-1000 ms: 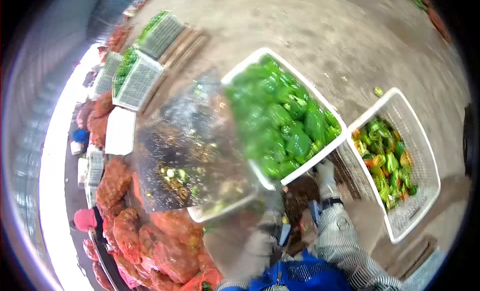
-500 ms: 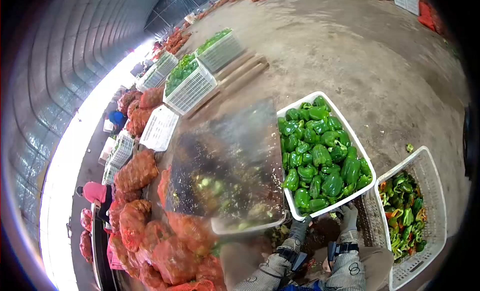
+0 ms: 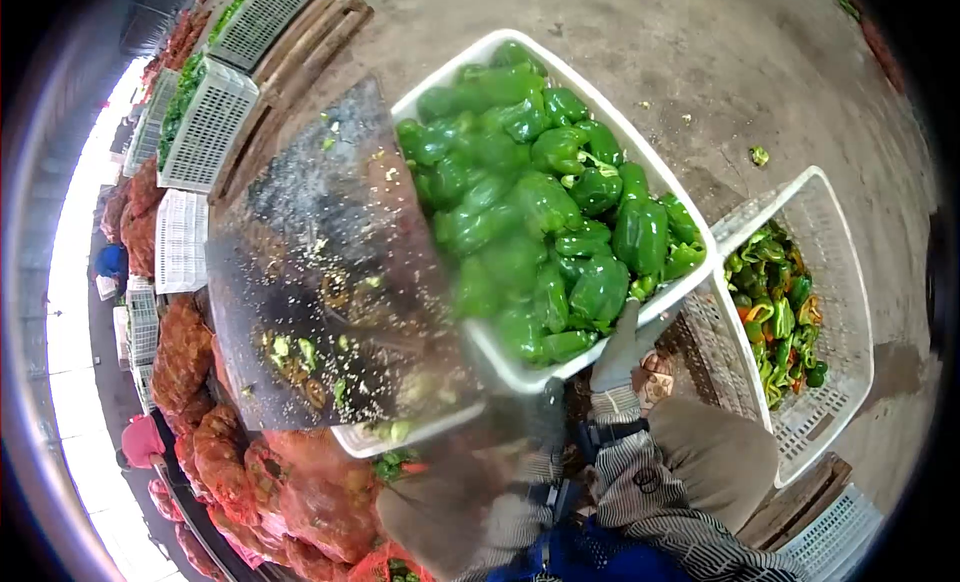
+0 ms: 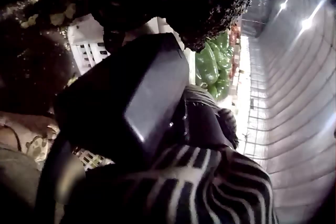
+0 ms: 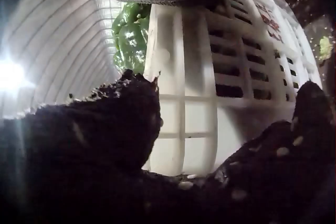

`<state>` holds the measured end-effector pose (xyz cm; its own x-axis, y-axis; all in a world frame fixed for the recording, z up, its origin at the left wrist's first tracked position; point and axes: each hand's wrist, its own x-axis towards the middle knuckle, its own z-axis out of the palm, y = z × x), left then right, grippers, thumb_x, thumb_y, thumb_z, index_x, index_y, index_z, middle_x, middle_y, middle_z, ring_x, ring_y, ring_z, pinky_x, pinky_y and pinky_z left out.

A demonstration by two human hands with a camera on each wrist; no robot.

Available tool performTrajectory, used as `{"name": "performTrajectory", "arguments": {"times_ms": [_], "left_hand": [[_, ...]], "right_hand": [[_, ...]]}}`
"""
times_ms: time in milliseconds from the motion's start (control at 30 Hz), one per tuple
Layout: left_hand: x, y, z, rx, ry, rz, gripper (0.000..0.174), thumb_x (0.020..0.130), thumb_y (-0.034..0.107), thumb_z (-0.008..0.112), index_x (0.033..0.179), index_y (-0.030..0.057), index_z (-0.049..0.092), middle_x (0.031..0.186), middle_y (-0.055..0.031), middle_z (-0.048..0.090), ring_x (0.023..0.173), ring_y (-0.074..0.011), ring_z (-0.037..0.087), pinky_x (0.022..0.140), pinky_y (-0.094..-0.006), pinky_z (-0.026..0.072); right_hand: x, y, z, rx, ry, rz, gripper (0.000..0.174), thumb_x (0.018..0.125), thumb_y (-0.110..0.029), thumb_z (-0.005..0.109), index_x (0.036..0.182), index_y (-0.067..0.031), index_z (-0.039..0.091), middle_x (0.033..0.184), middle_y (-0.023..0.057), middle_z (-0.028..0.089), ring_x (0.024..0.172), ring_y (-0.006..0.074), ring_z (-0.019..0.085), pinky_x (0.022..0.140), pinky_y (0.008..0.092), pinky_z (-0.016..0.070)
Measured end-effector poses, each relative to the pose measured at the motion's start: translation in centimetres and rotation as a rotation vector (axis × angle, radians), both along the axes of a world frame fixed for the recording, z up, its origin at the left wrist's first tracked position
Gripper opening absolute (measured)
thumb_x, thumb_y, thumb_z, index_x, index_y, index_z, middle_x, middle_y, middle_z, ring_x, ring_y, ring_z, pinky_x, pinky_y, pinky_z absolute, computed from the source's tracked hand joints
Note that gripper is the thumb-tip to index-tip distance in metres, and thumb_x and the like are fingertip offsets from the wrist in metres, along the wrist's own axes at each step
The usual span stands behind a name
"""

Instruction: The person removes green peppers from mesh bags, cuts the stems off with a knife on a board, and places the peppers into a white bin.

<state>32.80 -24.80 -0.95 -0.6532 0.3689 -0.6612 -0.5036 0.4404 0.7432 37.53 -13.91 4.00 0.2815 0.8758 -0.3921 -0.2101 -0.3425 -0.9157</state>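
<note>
A white plastic crate (image 3: 652, 157) heaped with glossy green bell peppers (image 3: 605, 287) stands in front of me. My gloved right hand (image 3: 618, 354) grips its near end, fingertips at the rim by the right corner. In the right wrist view the dark glove (image 5: 100, 129) spreads against the slatted wall. My left hand (image 3: 548, 414), in a dark glove, is at the same near end, close to the left corner. Its fingers are hidden under the rim, and I cannot tell whether they hold it. A black box (image 4: 126, 98) on the wrist blocks much of the left wrist view.
A white crate (image 3: 868, 332) with mixed green and orange peppers (image 3: 775, 327) stands at right. On the left, a dirty board (image 3: 335, 252) strewn with seeds lies over another crate (image 3: 410, 432). Red mesh sacks (image 3: 310, 492) and crates on pallets (image 3: 300, 52) stand farther left.
The head view has swung up and back down. The right hand sits a little farther left along the crate's near end. Both hands stay at that end, and the peppers keep their arrangement.
</note>
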Motion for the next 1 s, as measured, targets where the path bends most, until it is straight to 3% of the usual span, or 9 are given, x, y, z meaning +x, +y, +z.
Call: {"name": "performTrajectory", "arguments": {"times_ms": [200, 333, 433, 533, 700, 800, 867, 933, 1000], "left_hand": [[-0.7, 2.8, -1.9, 0.006, -0.073, 0.024, 0.061, 0.091, 0.043, 0.061, 0.129, -0.001, 0.045, 0.108, -0.0192, 0.064, 0.093, -0.0287, 0.063, 0.083, -0.0373, 0.0515], [-1.2, 4.9, -1.9, 0.013, -0.092, 0.045, 0.061, 0.091, 0.045, 0.06, 0.128, -0.0009, 0.047, 0.109, -0.0196, 0.064, 0.093, -0.0292, 0.063, 0.085, -0.0375, 0.0514], [-0.9, 5.9, -1.7, 0.02, -0.074, 0.061, 0.061, 0.092, 0.047, 0.059, 0.128, -0.0008, 0.048, 0.109, -0.0199, 0.064, 0.094, -0.0295, 0.063, 0.085, -0.0376, 0.0512], [-3.3, 9.6, -2.9, 0.074, 0.014, 0.01, 0.061, 0.092, 0.048, 0.058, 0.127, -0.0008, 0.05, 0.109, -0.0202, 0.064, 0.094, -0.0298, 0.063, 0.086, -0.0378, 0.0511], [-7.6, 14.7, -4.2, 0.256, 0.392, -0.148, 0.062, 0.092, 0.051, 0.057, 0.126, -0.0006, 0.052, 0.11, -0.0207, 0.064, 0.095, -0.0304, 0.063, 0.088, -0.038, 0.0509], [-11.6, 12.0, 5.7, -0.12, 0.118, -0.264, 0.064, 0.086, 0.05, 0.065, 0.118, -0.0038, 0.054, 0.108, -0.0228, 0.064, 0.1, -0.0312, 0.063, 0.087, -0.0365, 0.0498], [-13.0, 7.9, 7.7, -0.154, 0.604, -0.472, 0.058, 0.085, 0.048, 0.066, 0.117, 0.0, 0.057, 0.11, -0.0219, 0.065, 0.099, -0.0316, 0.064, 0.085, -0.0387, 0.0512], [-14.7, 0.2, 15.9, -0.15, 0.742, -0.7, 0.055, 0.087, 0.045, 0.066, 0.122, 0.0039, 0.057, 0.115, -0.0206, 0.064, 0.1, -0.0311, 0.065, 0.087, -0.0399, 0.0516], [-16.0, -9.2, 21.0, -0.241, 0.981, -0.525, 0.062, 0.085, 0.043, 0.068, 0.128, 0.0012, 0.053, 0.117, -0.0236, 0.062, 0.107, -0.0355, 0.063, 0.091, -0.0425, 0.0521]], "right_hand": [[-2.1, 3.2, 1.1, 0.036, 0.167, -0.103, 0.062, 0.096, -0.005, 0.042, 0.153, -0.008, 0.016, 0.145, 0.0186, 0.034, 0.124, 0.0267, 0.046, 0.103, 0.0376, 0.0424], [-3.3, 7.5, -1.1, 0.124, 0.006, -0.044, 0.06, 0.095, -0.003, 0.042, 0.15, -0.0049, 0.019, 0.14, 0.0185, 0.039, 0.118, 0.0264, 0.05, 0.099, 0.0368, 0.0461], [-5.7, 11.3, -1.1, 0.081, 0.222, -0.061, 0.057, 0.094, -0.005, 0.045, 0.147, -0.0032, 0.024, 0.133, 0.0206, 0.044, 0.109, 0.0279, 0.056, 0.091, 0.0353, 0.0515], [-9.4, 13.9, 3.3, 0.006, 0.112, -0.031, 0.064, 0.093, -0.004, 0.042, 0.151, -0.0043, 0.015, 0.144, 0.024, 0.035, 0.124, 0.0314, 0.046, 0.107, 0.0415, 0.0414], [-10.0, 19.4, -4.6, 0.086, -0.085, 0.151, 0.074, 0.092, -0.012, 0.056, 0.151, 0.0008, 0.013, 0.144, 0.0251, 0.036, 0.127, 0.0302, 0.044, 0.108, 0.043, 0.0352], [-8.9, 15.2, 2.5, -0.141, -0.209, 0.342, 0.069, 0.089, -0.019, 0.061, 0.148, -0.0011, 0.029, 0.137, 0.0222, 0.048, 0.119, 0.0307, 0.051, 0.1, 0.0395, 0.0414], [-8.2, 10.1, 5.0, 0.256, -0.247, 0.507, 0.067, 0.088, -0.011, 0.061, 0.146, 0.0052, 0.031, 0.141, 0.0248, 0.043, 0.122, 0.0291, 0.049, 0.104, 0.0344, 0.0378], [-8.1, 4.9, 5.5, 0.359, -0.127, 0.66, 0.058, 0.089, -0.008, 0.057, 0.142, 0.0054, 0.037, 0.138, 0.02, 0.049, 0.12, 0.0257, 0.051, 0.101, 0.0328, 0.04], [-8.6, 0.2, 4.4, 0.394, 0.188, 0.841, 0.05, 0.089, -0.007, 0.055, 0.137, 0.0056, 0.047, 0.13, 0.0151, 0.056, 0.116, 0.0217, 0.054, 0.098, 0.031, 0.0417]]}}
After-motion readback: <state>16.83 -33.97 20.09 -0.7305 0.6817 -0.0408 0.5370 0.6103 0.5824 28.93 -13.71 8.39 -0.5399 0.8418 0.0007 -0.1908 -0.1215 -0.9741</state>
